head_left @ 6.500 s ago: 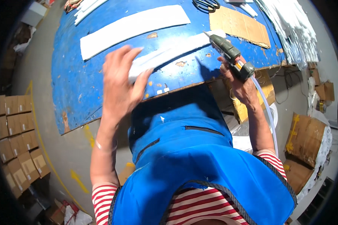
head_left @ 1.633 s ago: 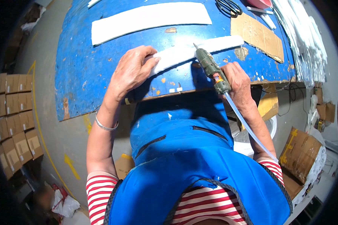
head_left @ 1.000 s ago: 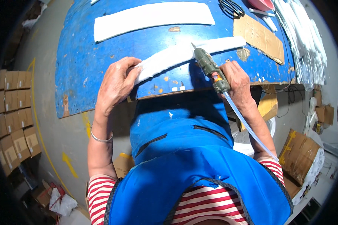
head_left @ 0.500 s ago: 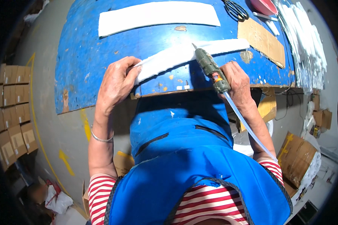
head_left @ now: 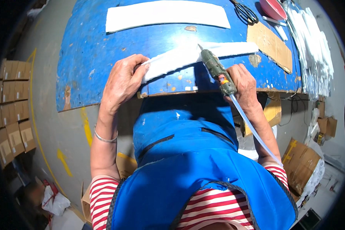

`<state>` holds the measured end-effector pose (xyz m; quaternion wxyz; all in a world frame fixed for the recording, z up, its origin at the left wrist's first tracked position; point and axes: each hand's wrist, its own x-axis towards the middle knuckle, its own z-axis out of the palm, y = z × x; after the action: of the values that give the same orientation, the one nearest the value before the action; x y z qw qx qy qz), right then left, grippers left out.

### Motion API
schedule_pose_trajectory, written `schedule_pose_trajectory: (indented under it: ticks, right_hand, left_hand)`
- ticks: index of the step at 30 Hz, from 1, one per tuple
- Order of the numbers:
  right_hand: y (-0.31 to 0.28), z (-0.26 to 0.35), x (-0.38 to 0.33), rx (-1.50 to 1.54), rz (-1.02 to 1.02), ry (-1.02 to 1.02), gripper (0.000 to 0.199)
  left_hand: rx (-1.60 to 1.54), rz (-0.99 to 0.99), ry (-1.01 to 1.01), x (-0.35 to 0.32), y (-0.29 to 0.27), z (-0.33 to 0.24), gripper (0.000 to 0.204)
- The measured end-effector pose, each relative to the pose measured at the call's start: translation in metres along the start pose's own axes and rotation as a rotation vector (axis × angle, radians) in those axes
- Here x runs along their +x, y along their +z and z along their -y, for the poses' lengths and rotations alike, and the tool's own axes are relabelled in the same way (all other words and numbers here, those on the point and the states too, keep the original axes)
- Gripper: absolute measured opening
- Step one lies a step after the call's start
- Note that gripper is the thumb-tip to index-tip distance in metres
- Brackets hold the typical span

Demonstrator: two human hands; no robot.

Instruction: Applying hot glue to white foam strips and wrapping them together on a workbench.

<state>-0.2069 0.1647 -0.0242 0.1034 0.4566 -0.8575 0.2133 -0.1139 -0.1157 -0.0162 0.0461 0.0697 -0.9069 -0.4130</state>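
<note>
At the lower centre of the frame I am seeing the blue apron (head_left: 180, 168) covering the lap, its cloth creasing. The right hand (head_left: 242, 86), right of centre, is wrapping around the dark green glue gun (head_left: 215, 69), its palm hiding the handle; a translucent tube (head_left: 253, 124) is trailing from the gun's rear. Left of centre, the left hand (head_left: 122, 82) is pinching the near end of the white strip (head_left: 170, 63), covering that end. The strip is lying across the upper middle, soft, narrow and slightly fuzzy-edged. The nozzle is pointing over its middle, glare washing out the surface; I am not managing to tell whether they are touching. In the earliest frame the nozzle was nearing the strip's right end. Farther up, a flat white panel (head_left: 166, 16) is resting on the chipped blue table (head_left: 90, 63), and the top edge is cutting off a pink bowl (head_left: 274, 8).
</note>
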Motion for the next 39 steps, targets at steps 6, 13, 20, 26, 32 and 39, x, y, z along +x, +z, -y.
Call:
schedule_pose_trajectory:
  ticks: [6, 13, 20, 26, 32, 39]
  right_hand:
    - [0.001, 0.004, 0.002, 0.006, 0.006, -0.003, 0.014]
    - [0.002, 0.008, 0.004, -0.017, 0.029, 0.013, 0.015]
    - [0.005, 0.011, 0.005, 0.0, 0.021, -0.031, 0.016]
    - [0.005, 0.015, 0.006, 0.004, 0.034, -0.038, 0.018]
    - [0.005, 0.015, 0.008, -0.004, 0.038, -0.046, 0.019]
    - [0.006, 0.016, 0.009, 0.004, 0.04, -0.062, 0.02]
  left_hand:
    - [-0.011, 0.004, 0.006, -0.001, 0.0, 0.003, 0.025]
    - [0.007, -0.008, 0.037, -0.001, -0.001, 0.005, 0.027]
    - [0.003, -0.018, 0.044, -0.002, -0.001, 0.009, 0.027]
    - [-0.017, -0.041, 0.027, -0.003, -0.001, 0.008, 0.024]
    - [-0.015, -0.04, 0.054, -0.003, -0.001, 0.007, 0.024]
    - [-0.017, -0.035, 0.06, -0.003, -0.001, 0.008, 0.024]
